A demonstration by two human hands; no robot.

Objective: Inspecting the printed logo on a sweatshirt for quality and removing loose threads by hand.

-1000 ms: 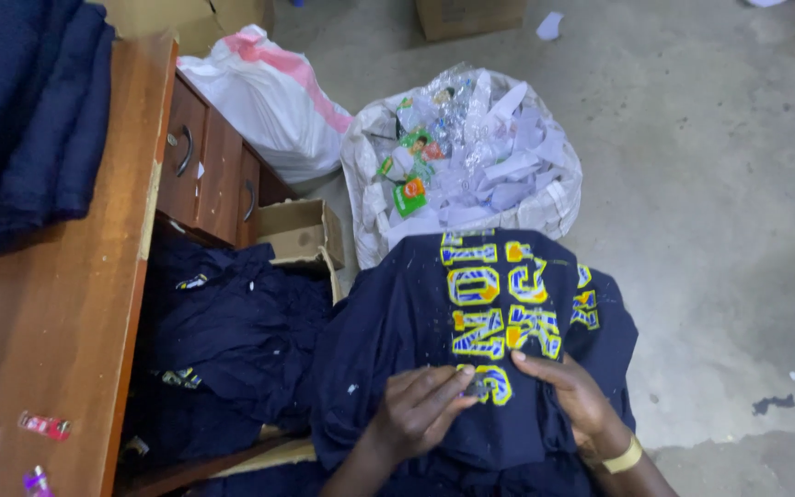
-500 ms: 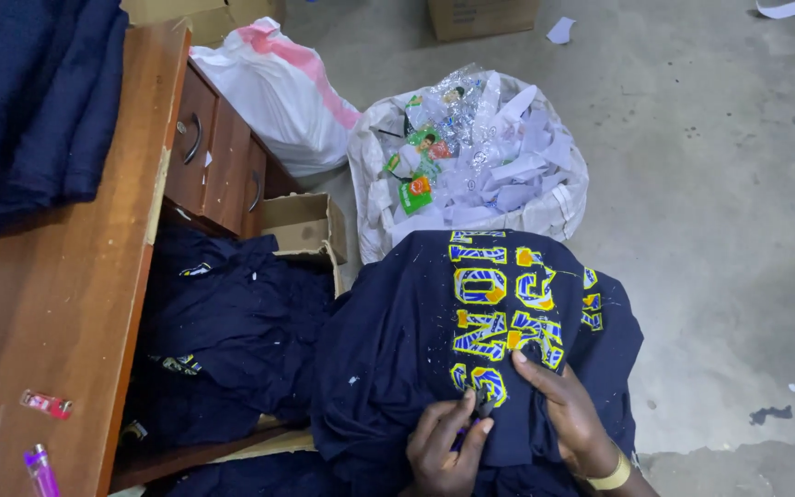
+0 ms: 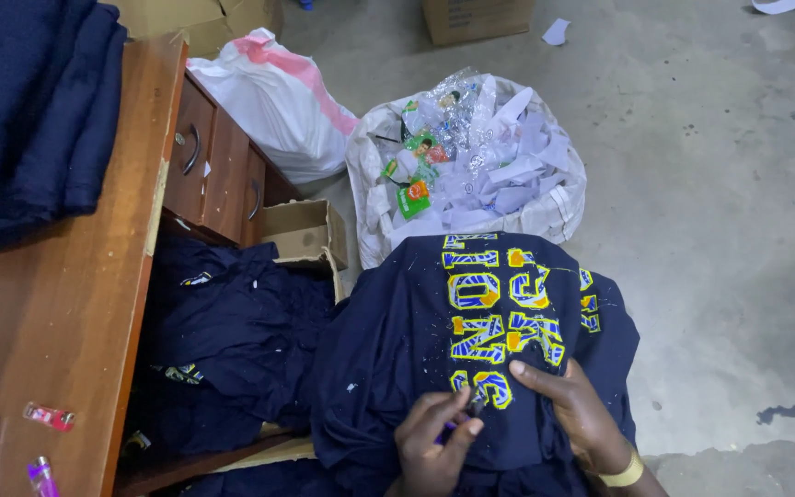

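Garment workshop: stacked navy shirts (image 3: 29,110) on wooden desk (image 3: 66,313), scrap-filled sack (image 3: 471,166), bare concrete floor (image 3: 710,230).

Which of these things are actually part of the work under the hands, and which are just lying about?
In hand:
- navy garment with yellow lettering
- left hand, pinching at the lettering
- right hand, flat on the cloth

Lying about:
- sack of paper scraps
- white and pink bag
- small cardboard box
- folded navy stack on the desk
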